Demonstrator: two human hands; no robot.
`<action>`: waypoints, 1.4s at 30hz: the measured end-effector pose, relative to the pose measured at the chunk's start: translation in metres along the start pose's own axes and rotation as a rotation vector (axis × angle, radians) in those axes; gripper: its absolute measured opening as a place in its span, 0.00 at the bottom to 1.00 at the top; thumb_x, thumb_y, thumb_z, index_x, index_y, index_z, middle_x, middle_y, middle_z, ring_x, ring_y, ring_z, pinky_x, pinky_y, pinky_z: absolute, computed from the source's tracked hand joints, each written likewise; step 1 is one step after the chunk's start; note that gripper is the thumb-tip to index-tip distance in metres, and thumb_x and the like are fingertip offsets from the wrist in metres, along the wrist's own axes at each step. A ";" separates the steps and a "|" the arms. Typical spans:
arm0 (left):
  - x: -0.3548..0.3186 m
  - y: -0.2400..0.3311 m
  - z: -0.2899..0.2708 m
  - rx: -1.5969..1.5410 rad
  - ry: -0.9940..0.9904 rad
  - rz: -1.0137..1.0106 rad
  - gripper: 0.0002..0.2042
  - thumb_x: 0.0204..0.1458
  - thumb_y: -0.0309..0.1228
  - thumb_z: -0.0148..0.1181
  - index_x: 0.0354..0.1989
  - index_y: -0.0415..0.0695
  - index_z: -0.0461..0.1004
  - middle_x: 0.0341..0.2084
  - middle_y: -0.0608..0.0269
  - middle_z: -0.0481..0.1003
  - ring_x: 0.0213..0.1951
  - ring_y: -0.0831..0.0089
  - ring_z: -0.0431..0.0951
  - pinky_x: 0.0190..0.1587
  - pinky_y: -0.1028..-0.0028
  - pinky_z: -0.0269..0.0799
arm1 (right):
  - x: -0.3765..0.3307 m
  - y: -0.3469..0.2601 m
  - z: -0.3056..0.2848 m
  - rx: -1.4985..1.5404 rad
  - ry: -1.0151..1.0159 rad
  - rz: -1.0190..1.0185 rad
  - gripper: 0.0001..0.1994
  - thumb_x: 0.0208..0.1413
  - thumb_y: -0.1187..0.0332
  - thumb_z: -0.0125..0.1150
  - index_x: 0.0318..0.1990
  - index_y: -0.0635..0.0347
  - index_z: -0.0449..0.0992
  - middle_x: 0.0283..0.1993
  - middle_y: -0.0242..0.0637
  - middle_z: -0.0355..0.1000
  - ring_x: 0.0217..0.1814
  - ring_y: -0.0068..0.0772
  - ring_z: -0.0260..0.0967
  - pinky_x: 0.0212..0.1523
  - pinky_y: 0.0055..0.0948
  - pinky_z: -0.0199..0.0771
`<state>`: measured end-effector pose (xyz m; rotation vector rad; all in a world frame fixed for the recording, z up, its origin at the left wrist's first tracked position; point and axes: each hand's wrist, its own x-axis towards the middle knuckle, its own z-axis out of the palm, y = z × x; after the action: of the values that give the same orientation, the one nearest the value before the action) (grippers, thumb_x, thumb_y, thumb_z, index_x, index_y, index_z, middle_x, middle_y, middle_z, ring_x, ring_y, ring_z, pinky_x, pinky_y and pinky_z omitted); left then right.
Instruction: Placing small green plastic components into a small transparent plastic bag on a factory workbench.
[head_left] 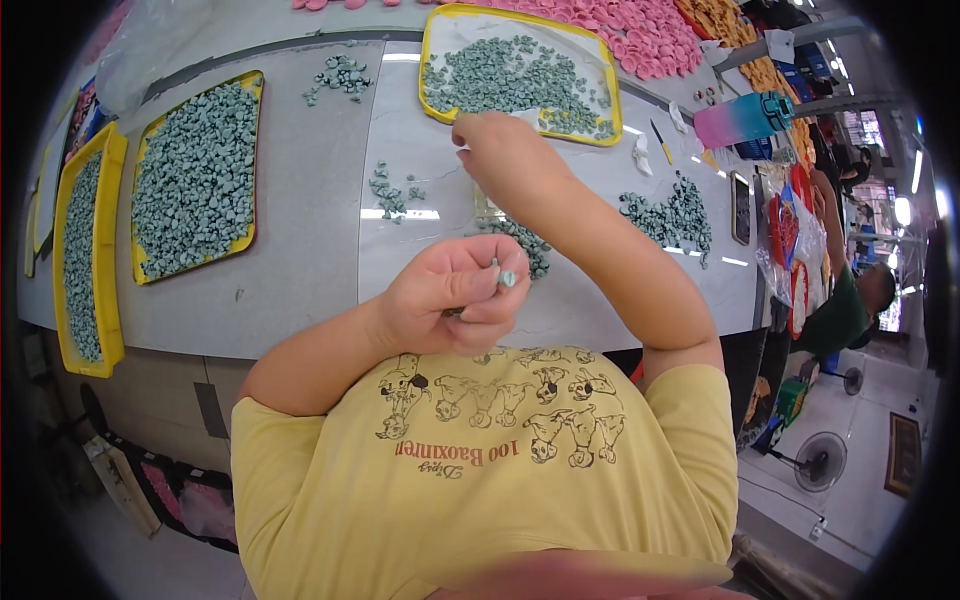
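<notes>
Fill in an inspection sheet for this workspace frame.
Surface: grey table, mostly covered.
Job's things: small grey-green piece pinched in left hand; right hand reaches at the yellow tray of similar pieces.
Clutter: two more full yellow trays, loose piles, pink pieces.
Hands: left closed on piece; right's grip unclear.
Cables: nothing seen.
Surroundings: floor fan, another person at right.

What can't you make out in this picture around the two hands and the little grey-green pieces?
- Head view: what the right hand grips by the yellow tray; its own back hides the fingertips.
- Head view: the shape of the small piece in the left hand; too small, mostly covered by fingers.
- Head view: the far-left tray; cut off by the dark fisheye rim.
</notes>
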<state>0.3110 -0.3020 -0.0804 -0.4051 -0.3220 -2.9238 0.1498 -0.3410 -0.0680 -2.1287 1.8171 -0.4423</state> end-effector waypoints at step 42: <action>0.143 -0.050 0.006 0.289 0.625 0.249 0.07 0.58 0.31 0.45 0.41 0.44 0.65 0.21 0.72 0.59 0.16 0.86 0.51 0.16 0.85 0.44 | -0.210 0.192 -0.119 0.190 0.110 0.556 0.13 0.45 0.73 0.62 0.41 0.63 0.75 0.30 0.38 0.72 0.28 0.26 0.66 0.32 0.23 0.67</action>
<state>0.1666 -0.2724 -0.0437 0.4679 -0.5352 -2.5339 -0.1032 -0.1658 -0.0492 -1.4160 2.2164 -0.5655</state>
